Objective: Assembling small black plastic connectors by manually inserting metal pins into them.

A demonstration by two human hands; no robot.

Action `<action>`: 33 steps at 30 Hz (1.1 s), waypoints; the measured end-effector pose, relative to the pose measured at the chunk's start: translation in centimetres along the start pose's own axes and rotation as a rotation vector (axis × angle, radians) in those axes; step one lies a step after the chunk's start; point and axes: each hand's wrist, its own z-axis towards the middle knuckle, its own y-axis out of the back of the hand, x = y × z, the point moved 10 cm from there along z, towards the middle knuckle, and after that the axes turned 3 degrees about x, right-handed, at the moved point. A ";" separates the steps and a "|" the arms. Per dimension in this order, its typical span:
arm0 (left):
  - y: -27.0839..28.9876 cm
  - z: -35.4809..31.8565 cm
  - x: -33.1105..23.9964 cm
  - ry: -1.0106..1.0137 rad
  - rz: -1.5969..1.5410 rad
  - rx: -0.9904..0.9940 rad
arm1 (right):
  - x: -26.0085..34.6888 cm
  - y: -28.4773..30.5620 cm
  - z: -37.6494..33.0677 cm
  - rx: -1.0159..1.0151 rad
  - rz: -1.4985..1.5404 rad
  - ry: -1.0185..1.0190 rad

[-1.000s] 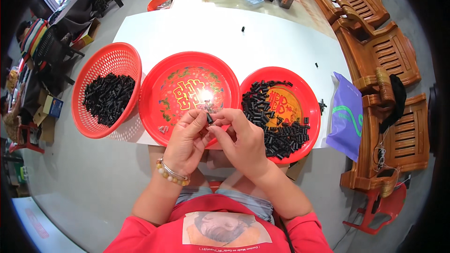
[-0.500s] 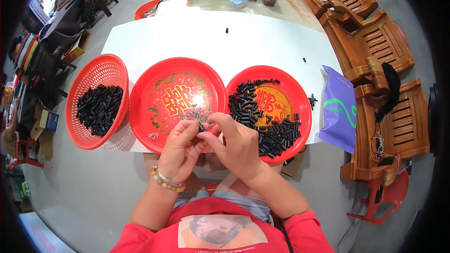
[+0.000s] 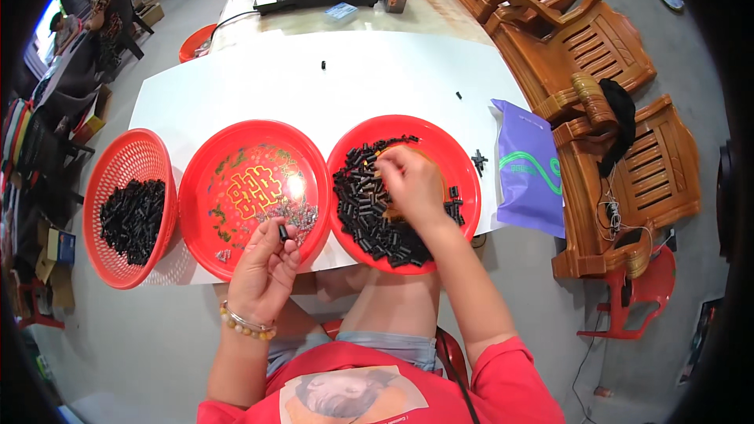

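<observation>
The left hand (image 3: 267, 276), lower centre, pinches one small black plastic cylinder (image 3: 283, 232); the right hand (image 3: 411, 187), centre, is over one of two round red plastic trays (image 3: 465, 173), its grip unclear. One red perforated plastic basket (image 3: 161, 159) sits at frame left.

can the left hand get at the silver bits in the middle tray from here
Probably yes: the left hand is at the near side of the middle tray, close to the silver bits, with nothing covering them all. The black piece in its fingers may hamper picking.
</observation>
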 end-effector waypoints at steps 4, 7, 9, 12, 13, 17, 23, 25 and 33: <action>-0.5 -0.1 -0.2 -0.020 0.034 -0.021 | -5.8 1.9 2.5 -0.092 -0.275 -0.100; -0.7 -0.1 -0.3 -0.026 0.060 -0.027 | -5.8 1.4 3.7 -0.040 -0.380 -0.075; -0.8 -0.2 -0.4 -0.024 0.054 -0.026 | -5.4 0.6 4.1 0.004 -0.447 -0.061; -1.0 -0.3 -0.5 -0.023 0.057 -0.016 | -5.3 -0.7 4.3 0.056 -0.525 -0.062; -1.0 -0.3 -0.5 -0.016 0.060 -0.019 | -5.0 -0.5 4.2 0.043 -0.527 -0.052; -0.9 -0.2 -0.2 0.006 0.039 -0.010 | -4.7 0.1 3.4 0.074 -0.495 -0.009; -1.2 0.1 0.3 0.025 0.049 0.020 | 0.5 0.9 1.0 0.132 -0.245 0.220; -1.3 -0.1 0.4 0.026 0.064 0.020 | 1.3 1.2 0.9 0.062 -0.225 0.228; -0.8 -0.6 -0.1 -0.008 0.120 -0.018 | -5.3 3.4 2.3 -0.048 -0.301 -0.016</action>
